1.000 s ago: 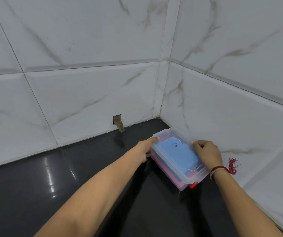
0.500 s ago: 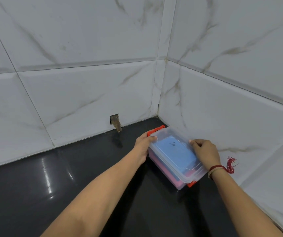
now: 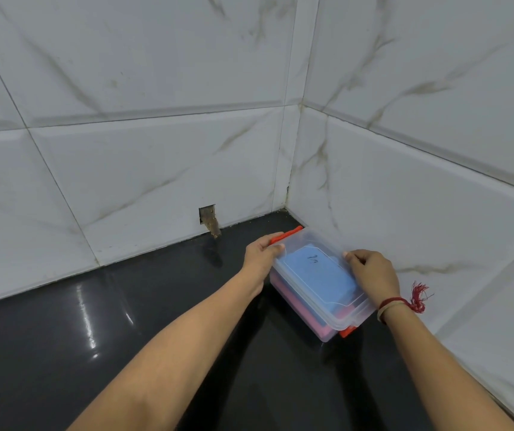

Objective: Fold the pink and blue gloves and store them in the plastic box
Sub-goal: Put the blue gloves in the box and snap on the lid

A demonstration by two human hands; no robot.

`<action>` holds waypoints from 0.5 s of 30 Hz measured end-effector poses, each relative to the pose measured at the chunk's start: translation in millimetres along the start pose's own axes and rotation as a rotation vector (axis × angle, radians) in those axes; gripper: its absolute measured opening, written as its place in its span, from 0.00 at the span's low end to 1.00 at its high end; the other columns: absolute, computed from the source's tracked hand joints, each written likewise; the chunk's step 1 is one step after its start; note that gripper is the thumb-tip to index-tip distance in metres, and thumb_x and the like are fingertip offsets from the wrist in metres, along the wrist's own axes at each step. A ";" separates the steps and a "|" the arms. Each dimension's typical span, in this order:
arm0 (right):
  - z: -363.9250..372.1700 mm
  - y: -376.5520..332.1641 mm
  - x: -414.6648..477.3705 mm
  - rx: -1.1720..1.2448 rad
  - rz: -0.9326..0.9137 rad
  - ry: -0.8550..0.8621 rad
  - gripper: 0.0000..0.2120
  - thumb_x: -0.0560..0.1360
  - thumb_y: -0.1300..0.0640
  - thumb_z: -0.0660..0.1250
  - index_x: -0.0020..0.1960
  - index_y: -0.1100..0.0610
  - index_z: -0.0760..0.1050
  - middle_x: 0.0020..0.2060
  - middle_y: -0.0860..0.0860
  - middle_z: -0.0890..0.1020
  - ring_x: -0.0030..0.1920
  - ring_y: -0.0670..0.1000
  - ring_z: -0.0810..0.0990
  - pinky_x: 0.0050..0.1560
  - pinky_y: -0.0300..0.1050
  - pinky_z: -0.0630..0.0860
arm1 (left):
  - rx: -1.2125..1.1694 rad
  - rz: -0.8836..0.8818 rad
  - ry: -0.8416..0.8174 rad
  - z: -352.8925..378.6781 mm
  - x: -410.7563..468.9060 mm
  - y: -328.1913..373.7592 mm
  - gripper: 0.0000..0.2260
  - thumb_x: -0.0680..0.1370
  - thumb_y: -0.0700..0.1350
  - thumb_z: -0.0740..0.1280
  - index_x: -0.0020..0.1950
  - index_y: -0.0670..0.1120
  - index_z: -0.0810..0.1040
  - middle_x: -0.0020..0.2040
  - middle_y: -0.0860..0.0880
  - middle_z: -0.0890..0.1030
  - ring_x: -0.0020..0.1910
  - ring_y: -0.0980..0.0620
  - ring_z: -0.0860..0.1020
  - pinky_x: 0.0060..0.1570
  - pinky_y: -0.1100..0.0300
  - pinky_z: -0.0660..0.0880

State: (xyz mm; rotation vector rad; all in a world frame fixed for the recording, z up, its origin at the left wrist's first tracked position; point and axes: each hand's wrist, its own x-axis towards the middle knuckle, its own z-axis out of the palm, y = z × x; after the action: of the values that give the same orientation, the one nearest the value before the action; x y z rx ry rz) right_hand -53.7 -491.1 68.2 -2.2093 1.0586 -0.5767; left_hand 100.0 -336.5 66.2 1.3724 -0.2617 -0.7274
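Observation:
A clear plastic box (image 3: 353, 315) with its lid on stands on the black counter close to the right wall. Through the lid I see blue glove material (image 3: 321, 279), and pink (image 3: 286, 290) shows through the box's left side below it. An orange latch (image 3: 285, 236) sticks up at the far end and another orange latch (image 3: 347, 332) sits at the near end. My left hand (image 3: 260, 255) grips the far-left corner, thumb on the lid by the raised latch. My right hand (image 3: 370, 272) rests on the lid's right edge.
White marble-look tiled walls meet in a corner (image 3: 286, 200) just behind the box. A small broken hole (image 3: 208, 217) gapes in the back wall at counter level. The glossy black counter (image 3: 94, 321) stretches to the left and toward me.
The far orange latch has come into view, raised by my left hand. Both hands stay on the box, which has barely shifted.

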 end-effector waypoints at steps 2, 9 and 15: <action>-0.2 -0.6 -0.4 -0.003 0.008 -0.010 0.12 0.78 0.48 0.60 0.43 0.51 0.80 0.34 0.49 0.81 0.35 0.47 0.76 0.34 0.40 0.68 | 0.348 0.158 0.054 1.0 -2.3 1.1 0.14 0.79 0.41 0.64 0.64 0.47 0.76 0.62 0.46 0.77 0.61 0.47 0.76 0.62 0.52 0.74; -8.6 -7.0 -2.6 0.065 0.049 -0.061 0.18 0.76 0.51 0.63 0.30 0.58 0.75 0.26 0.50 0.74 0.29 0.50 0.70 0.30 0.42 0.66 | 1.330 0.938 -0.182 37.9 -68.7 -15.4 0.16 0.79 0.53 0.58 0.58 0.44 0.78 0.55 0.46 0.79 0.54 0.47 0.76 0.58 0.51 0.69; -19.6 1.9 -27.0 0.084 0.150 -0.080 0.21 0.76 0.44 0.61 0.29 0.54 0.65 0.27 0.50 0.69 0.32 0.53 0.70 0.33 0.44 0.66 | 1.702 1.025 -0.384 45.4 -84.6 -14.6 0.30 0.74 0.65 0.61 0.58 0.40 0.74 0.53 0.43 0.78 0.47 0.46 0.77 0.43 0.53 0.74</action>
State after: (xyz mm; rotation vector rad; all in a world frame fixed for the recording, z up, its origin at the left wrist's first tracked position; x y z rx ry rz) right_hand -82.5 -477.0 77.8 -2.0422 1.1262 -0.4548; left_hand 5.4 -321.5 82.0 2.2078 -2.0475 0.3461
